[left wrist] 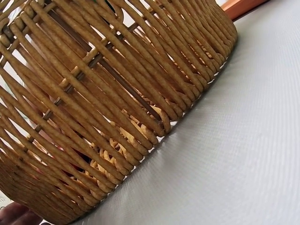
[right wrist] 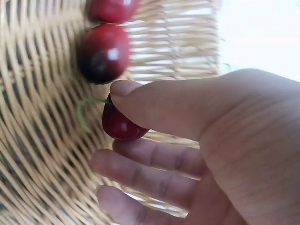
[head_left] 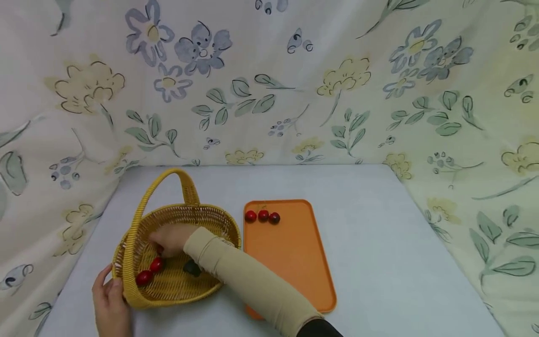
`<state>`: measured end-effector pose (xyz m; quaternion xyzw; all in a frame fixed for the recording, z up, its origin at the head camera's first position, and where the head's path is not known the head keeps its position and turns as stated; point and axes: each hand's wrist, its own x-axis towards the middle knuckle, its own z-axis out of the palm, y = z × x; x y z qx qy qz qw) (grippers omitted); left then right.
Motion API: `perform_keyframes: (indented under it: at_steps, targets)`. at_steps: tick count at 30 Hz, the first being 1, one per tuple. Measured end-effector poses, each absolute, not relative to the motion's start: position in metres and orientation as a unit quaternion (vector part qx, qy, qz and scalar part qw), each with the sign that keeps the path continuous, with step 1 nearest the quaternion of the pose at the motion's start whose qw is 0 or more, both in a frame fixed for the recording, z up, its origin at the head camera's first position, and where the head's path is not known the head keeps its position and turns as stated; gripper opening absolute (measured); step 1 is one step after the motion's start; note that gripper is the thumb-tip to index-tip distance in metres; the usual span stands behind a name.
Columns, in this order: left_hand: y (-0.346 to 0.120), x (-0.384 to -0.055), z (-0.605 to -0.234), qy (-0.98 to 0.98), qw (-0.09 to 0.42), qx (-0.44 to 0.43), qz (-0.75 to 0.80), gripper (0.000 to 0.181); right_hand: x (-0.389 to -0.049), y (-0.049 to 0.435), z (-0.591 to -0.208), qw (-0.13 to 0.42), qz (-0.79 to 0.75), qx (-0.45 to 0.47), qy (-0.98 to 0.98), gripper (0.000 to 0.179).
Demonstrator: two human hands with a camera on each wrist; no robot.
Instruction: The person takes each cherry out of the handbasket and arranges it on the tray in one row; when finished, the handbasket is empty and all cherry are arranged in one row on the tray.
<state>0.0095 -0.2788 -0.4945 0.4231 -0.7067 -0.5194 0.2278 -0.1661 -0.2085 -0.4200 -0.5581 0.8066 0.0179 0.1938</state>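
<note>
Inside a yellow wicker basket (head_left: 212, 213) with a tall arched handle, my right hand (head_left: 174, 238) reaches down. Its thumb and forefinger pinch a dark red cherry (right wrist: 123, 123) with a curved green stem, close over the woven bottom. Two more red cherries lie just beside it, one cherry (head_left: 157, 265) nearer the hand and another cherry (head_left: 144, 278) by the handle's foot. My left hand (head_left: 111, 302) touches the basket's outer left side; only some fingertips (left wrist: 18, 216) show in the left wrist view.
An orange tray (head_left: 290, 262) lies right of the basket, with three cherries (head_left: 263, 216) in a row at its upper left. A dark green item (head_left: 192, 267) sits in the basket under the right forearm. Floral cloth (head_left: 269, 93) hangs behind the white table (head_left: 379, 243).
</note>
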Motion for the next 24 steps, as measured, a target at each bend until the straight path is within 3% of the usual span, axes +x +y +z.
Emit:
perform_keyframes:
  at_steps: [8,18,24]
  targets:
    - [-0.278,0.010,-0.498,-0.697,0.241,0.421,-0.528,0.043,-0.186,-0.166,-0.384,0.167,-0.071,-0.571,0.801,0.019]
    - [-0.271,0.006,-0.496,-0.672,0.241,0.441,-0.545,0.042,-0.208,-0.042,-0.353,0.143,-0.222,-0.497,0.827,0.023]
    - [-0.274,0.007,-0.498,-0.655,0.258,0.427,-0.568,0.042,-0.219,0.025,-0.362,0.055,-0.291,-0.451,0.842,0.032]
